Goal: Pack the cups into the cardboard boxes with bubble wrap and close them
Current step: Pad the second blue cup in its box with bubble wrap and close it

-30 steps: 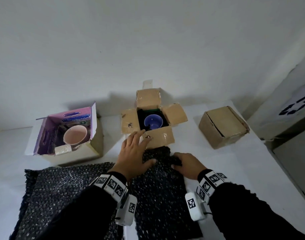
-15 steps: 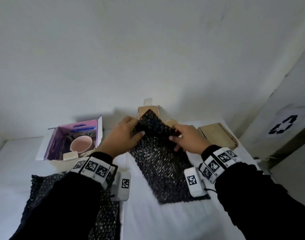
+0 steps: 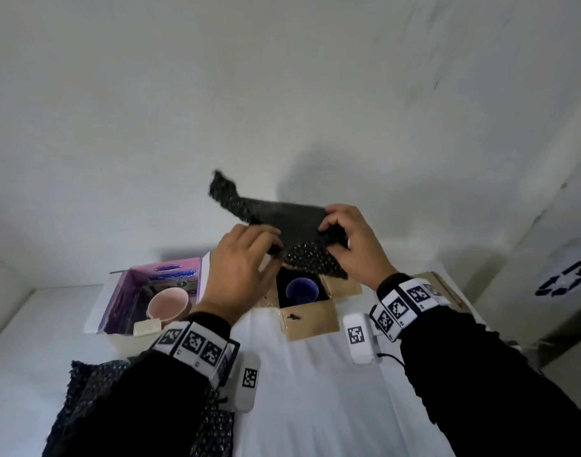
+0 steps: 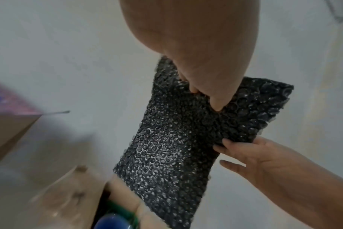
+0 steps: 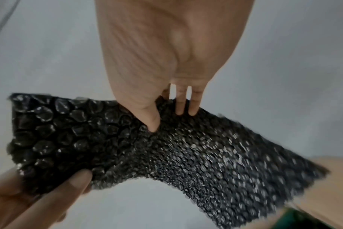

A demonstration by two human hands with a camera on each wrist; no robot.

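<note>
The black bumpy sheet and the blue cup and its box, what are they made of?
The black bumpy sheet looks like plastic bubble wrap: rows of small shiny bubbles, and it bends limply where both hands pinch it. The blue cup looks like glazed ceramic, smooth and glossy inside, though plastic cannot be ruled out. Its box looks like plain brown cardboard, matte, with folded flaps.

Black bubble wrap [image 3: 284, 222], blue cup [image 3: 301, 289], pink cup [image 3: 166, 304], brown box [image 3: 310, 321]
</note>
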